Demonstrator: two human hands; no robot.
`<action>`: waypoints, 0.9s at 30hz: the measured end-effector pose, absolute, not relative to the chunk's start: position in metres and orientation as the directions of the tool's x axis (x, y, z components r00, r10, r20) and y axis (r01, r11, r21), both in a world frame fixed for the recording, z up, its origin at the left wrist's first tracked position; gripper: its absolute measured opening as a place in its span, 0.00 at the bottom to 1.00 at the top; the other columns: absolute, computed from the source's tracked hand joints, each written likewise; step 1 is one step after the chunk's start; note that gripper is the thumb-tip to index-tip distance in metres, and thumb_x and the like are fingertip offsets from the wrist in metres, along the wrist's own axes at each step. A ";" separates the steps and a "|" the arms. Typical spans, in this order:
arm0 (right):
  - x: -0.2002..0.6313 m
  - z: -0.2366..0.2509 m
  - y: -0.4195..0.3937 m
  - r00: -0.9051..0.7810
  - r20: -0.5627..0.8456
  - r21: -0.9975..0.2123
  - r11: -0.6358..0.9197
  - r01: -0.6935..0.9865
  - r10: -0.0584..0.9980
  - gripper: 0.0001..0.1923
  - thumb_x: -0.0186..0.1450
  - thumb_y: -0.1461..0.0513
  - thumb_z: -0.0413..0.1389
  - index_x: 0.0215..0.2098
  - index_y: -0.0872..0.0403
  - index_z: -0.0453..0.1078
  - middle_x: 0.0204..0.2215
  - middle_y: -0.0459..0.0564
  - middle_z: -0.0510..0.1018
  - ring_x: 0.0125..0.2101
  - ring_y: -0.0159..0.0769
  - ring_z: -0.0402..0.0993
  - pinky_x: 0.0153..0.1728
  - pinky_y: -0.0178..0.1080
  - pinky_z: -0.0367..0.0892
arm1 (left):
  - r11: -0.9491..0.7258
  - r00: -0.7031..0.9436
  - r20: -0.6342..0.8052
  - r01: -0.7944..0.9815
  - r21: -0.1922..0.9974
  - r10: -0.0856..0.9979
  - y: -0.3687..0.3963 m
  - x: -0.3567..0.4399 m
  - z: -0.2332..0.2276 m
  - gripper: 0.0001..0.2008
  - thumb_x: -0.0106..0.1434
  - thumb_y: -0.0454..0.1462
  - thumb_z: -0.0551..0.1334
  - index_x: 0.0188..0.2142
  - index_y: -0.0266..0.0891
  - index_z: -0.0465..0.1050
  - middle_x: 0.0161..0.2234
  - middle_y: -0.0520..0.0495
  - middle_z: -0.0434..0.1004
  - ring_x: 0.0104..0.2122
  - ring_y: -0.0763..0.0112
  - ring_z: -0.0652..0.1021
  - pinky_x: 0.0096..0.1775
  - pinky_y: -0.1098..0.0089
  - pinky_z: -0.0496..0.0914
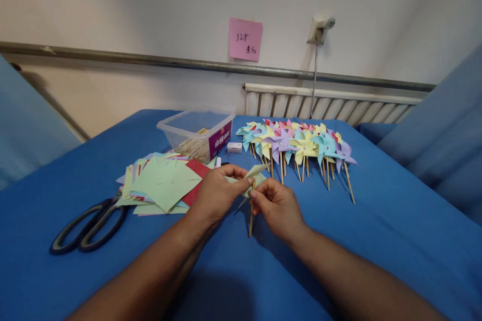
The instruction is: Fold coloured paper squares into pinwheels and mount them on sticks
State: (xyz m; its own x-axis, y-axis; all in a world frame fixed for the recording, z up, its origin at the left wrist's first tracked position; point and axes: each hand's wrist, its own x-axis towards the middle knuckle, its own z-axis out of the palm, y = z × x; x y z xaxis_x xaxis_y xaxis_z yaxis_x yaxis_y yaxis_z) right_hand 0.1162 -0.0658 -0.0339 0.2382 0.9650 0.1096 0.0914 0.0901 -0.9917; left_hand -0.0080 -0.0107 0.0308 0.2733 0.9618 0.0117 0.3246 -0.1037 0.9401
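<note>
Between my two hands, a pale green paper pinwheel is held above the blue cloth, its thin wooden stick pointing down towards me. My left hand is closed on the pinwheel, thumb at the top of the stick. Fingers of my right hand pinch at the stick just below the paper. Part of the pinwheel is hidden behind the fingers. Left of my hands lies a pile of cut paper squares, a green one on top, with scissors partly under it.
Behind the paper stands a clear plastic box of wooden sticks, with a small white box beside it. Many finished pinwheels lie at the back right. A radiator and a metal rail run along the wall.
</note>
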 end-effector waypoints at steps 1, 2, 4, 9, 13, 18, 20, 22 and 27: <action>0.116 -0.034 -0.066 0.236 0.110 -0.992 0.091 0.086 0.966 0.09 0.60 0.58 0.57 0.25 0.52 0.64 0.16 0.41 0.72 0.17 0.29 0.67 0.21 0.33 0.62 | -0.103 0.275 0.011 0.324 0.940 0.961 -0.011 -0.008 0.031 0.11 0.48 0.42 0.68 0.28 0.36 0.76 0.24 0.53 0.73 0.25 0.73 0.71 0.31 0.72 0.64; 0.116 -0.033 -0.066 0.234 0.110 -0.992 0.093 0.083 0.966 0.09 0.60 0.58 0.57 0.25 0.52 0.64 0.16 0.41 0.72 0.17 0.29 0.67 0.22 0.33 0.62 | -0.103 0.277 0.010 0.325 0.940 0.961 -0.010 -0.009 0.031 0.11 0.47 0.42 0.68 0.28 0.36 0.76 0.24 0.53 0.73 0.25 0.73 0.71 0.31 0.72 0.64; 0.117 -0.032 -0.066 0.230 0.112 -0.992 0.095 0.083 0.967 0.09 0.60 0.58 0.57 0.25 0.52 0.64 0.16 0.41 0.71 0.17 0.29 0.67 0.22 0.33 0.62 | -0.105 0.285 0.008 0.326 0.939 0.959 -0.009 -0.009 0.030 0.12 0.46 0.42 0.69 0.28 0.36 0.76 0.25 0.53 0.74 0.25 0.73 0.71 0.31 0.72 0.64; 0.120 -0.030 -0.065 0.218 0.108 -0.990 0.084 0.116 0.970 0.10 0.60 0.58 0.56 0.24 0.52 0.64 0.16 0.41 0.71 0.17 0.29 0.66 0.22 0.33 0.62 | -0.111 0.324 -0.001 0.327 0.939 0.946 -0.006 -0.011 0.029 0.12 0.46 0.42 0.69 0.28 0.36 0.75 0.24 0.53 0.74 0.24 0.73 0.71 0.30 0.72 0.64; 0.122 -0.032 -0.065 0.194 0.119 -0.985 0.091 0.147 0.974 0.09 0.60 0.58 0.57 0.24 0.51 0.63 0.16 0.40 0.71 0.18 0.29 0.67 0.22 0.33 0.63 | -0.125 0.338 0.001 0.345 0.930 0.941 -0.005 -0.012 0.030 0.11 0.48 0.42 0.66 0.27 0.36 0.75 0.24 0.53 0.74 0.24 0.73 0.71 0.28 0.72 0.63; 0.120 -0.031 -0.067 0.188 0.088 -0.991 0.067 0.114 0.978 0.09 0.60 0.59 0.56 0.24 0.52 0.64 0.16 0.41 0.72 0.17 0.29 0.68 0.21 0.32 0.63 | -0.141 0.311 0.002 0.429 0.892 0.951 -0.008 -0.010 0.032 0.11 0.49 0.43 0.66 0.28 0.37 0.75 0.23 0.53 0.73 0.23 0.73 0.70 0.27 0.72 0.62; 0.119 -0.030 -0.067 0.189 0.065 -0.996 0.051 0.077 0.980 0.09 0.60 0.59 0.57 0.24 0.52 0.64 0.16 0.41 0.72 0.17 0.29 0.69 0.21 0.32 0.63 | -0.133 0.300 -0.009 0.450 0.883 0.954 -0.009 -0.010 0.033 0.11 0.49 0.43 0.66 0.28 0.37 0.75 0.21 0.54 0.72 0.23 0.73 0.69 0.27 0.72 0.61; 0.118 -0.029 -0.067 0.197 0.050 -0.998 0.044 0.036 0.979 0.09 0.59 0.59 0.57 0.24 0.53 0.64 0.15 0.41 0.72 0.17 0.29 0.69 0.22 0.32 0.63 | -0.126 0.297 -0.014 0.446 0.886 0.955 -0.009 -0.010 0.033 0.11 0.49 0.43 0.66 0.28 0.38 0.75 0.20 0.54 0.71 0.22 0.73 0.69 0.26 0.72 0.61; 0.119 -0.030 -0.065 0.223 0.022 -0.998 0.035 -0.053 0.975 0.11 0.58 0.57 0.59 0.23 0.53 0.65 0.15 0.41 0.72 0.16 0.28 0.68 0.21 0.31 0.62 | -0.151 0.306 0.017 0.421 0.894 0.952 -0.009 -0.011 0.030 0.10 0.48 0.42 0.67 0.28 0.39 0.76 0.23 0.54 0.74 0.24 0.72 0.71 0.29 0.71 0.64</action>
State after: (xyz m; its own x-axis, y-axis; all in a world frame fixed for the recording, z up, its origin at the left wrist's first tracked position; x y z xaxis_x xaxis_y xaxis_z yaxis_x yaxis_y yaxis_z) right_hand 0.1187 -0.0650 -0.0303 0.2232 0.9745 0.0220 -0.0532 0.0348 -0.9980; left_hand -0.0105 -0.0094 0.0303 0.3062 0.9518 0.0170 0.4208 -0.1513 0.8944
